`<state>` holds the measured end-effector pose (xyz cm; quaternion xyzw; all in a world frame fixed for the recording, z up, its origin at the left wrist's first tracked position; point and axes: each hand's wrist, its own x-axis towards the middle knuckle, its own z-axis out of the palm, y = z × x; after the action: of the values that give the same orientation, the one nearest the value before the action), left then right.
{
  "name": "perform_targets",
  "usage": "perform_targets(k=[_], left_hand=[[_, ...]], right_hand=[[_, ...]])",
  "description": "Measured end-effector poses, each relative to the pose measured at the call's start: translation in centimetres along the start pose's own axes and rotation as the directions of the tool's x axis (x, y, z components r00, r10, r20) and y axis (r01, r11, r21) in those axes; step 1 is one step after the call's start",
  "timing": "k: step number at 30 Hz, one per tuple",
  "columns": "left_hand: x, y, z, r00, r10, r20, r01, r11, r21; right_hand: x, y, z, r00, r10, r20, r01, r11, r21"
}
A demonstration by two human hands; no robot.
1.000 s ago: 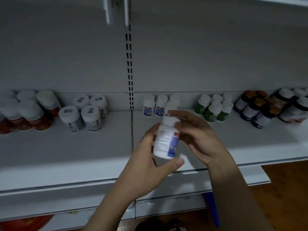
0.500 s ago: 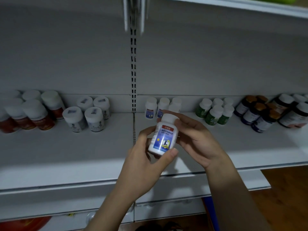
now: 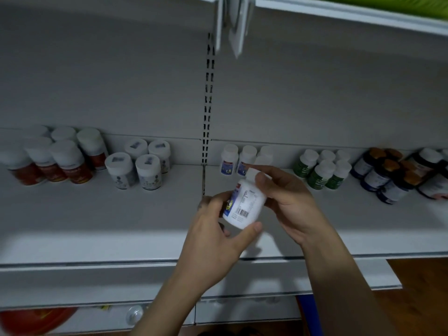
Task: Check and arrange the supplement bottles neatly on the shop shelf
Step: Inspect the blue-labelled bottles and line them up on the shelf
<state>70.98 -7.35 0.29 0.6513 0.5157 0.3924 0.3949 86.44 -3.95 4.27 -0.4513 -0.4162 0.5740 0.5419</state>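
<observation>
White back panel [image 3: 97, 81] and shelf [image 3: 97, 226], seen from the head camera, with a slotted upright [image 3: 209, 93] dividing the unit into left and right bays. An upper shelf [image 3: 339, 13] crosses the top right corner; a lower shelf [image 3: 72, 287] runs along the bottom, with wooden floor [image 3: 419, 299] at the right. All standing stock is pushed against the rear of the shelf.

From left to right: red-labelled bottles [image 3: 58, 161] with white caps; grey-labelled bottles [image 3: 140, 163] with stickers on their caps; beyond the upright, blue-labelled bottles [image 3: 230, 160]; green bottles [image 3: 320, 169]; and dark bottles [image 3: 383, 175] with amber caps, crowded and partly tilted at the far right.

The left hand [image 3: 218, 236] and right hand [image 3: 288, 200] hold one white bottle [image 3: 244, 204] above the front half of the shelf, just right of the upright and clear of the surface. The bottle is tilted, cap toward the rear right, barcode facing the camera. The left fingers curl round its lower body with the thumb under the base. The right thumb and fingers grip it near the cap. The cap and the right fingers cover part of the blue-labelled bottles behind.
</observation>
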Motion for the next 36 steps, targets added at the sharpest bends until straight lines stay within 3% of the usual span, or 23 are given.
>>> perform_targets(k=[10, 16, 23, 28, 33, 36], left_hand=[[0.1, 0.0, 0.2, 1.0, -0.021, 0.008, 0.022, 0.996, -0.084], [0.1, 0.4, 0.6, 1.0, -0.018, 0.005, 0.018, 0.995, -0.101], [0.4, 0.4, 1.4, 1.0, -0.001, 0.002, 0.002, 0.995, -0.099], [0.2, 0.4, 1.7, 1.0, 0.001, -0.012, -0.003, 0.976, -0.218], [0.1, 0.8, 1.7, 0.999, 0.01, 0.054, 0.001, 0.979, -0.204], [0.3, 1.1, 1.7, 0.998, 0.015, 0.057, -0.003, 0.98, -0.199]], right_hand=[[0.3, 0.2, -1.5, 0.991, 0.019, 0.131, -0.037, 0.99, 0.139], [0.5, 0.4, -1.7, 0.996, 0.01, 0.091, -0.027, 0.983, 0.182], [0.4, 0.6, -1.8, 1.0, -0.005, -0.009, 0.006, 0.992, 0.128], [0.1, 0.6, -2.2, 0.997, -0.006, 0.072, -0.002, 0.993, 0.116], [-0.1, 0.2, -2.4, 0.991, 0.016, 0.134, -0.035, 0.989, 0.143], [-0.1, -0.1, -2.4, 0.995, 0.007, 0.098, -0.017, 0.995, 0.1]])
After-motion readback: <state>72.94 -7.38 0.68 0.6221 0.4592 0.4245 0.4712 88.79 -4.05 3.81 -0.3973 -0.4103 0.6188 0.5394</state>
